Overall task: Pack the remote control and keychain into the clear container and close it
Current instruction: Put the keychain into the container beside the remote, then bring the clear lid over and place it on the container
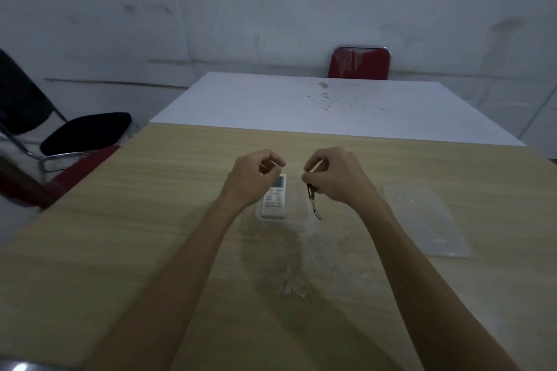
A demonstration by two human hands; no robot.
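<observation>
On the wooden bench [150, 250], the clear container [281, 217] is the landmark: thin, light plastic, likely to skid, so best steadied by its walls. Its lid [422, 217] lies flat to its right, well apart. Inside the container lies the remote control [275, 199] (rigid, already packed). Above its right edge hangs the keychain [313, 199], limp and light, pinched at its top by the right hand [337, 181]. The left hand [256, 178] hovers curled over the container's far end; whether its grip holds anything cannot be told.
</observation>
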